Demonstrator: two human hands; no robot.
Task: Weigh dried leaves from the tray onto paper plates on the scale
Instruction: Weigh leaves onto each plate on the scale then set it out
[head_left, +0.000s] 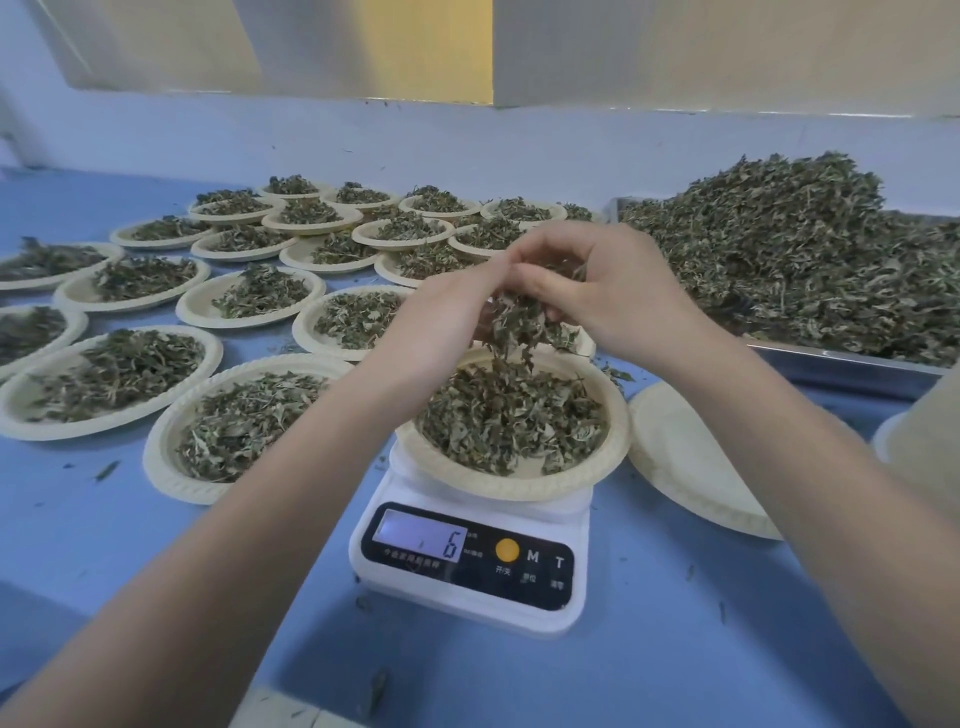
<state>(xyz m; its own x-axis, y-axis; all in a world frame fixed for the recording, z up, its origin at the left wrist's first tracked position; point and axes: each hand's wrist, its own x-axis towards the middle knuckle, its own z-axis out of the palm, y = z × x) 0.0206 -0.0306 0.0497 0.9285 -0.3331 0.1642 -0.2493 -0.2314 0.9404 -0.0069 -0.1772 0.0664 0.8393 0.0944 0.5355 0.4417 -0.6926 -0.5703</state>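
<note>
A white digital scale (470, 566) stands at centre front, its display reading 6. On it sits a paper plate (519, 480) holding a heap of dried leaves (511, 415). Both hands meet just above that plate. My right hand (618, 291) is closed on a clump of dried leaves (519, 322) that hangs down and drops bits onto the heap. My left hand (447, 322) touches the same clump with its fingertips. A metal tray (841, 366) piled high with dried leaves (789, 249) lies at the right.
Several filled paper plates (114, 374) cover the blue table from the left to the middle back. A stack of bare paper plates (685, 457) lies right of the scale. A pale object (924, 447) stands at the right edge. Loose leaf bits dot the table.
</note>
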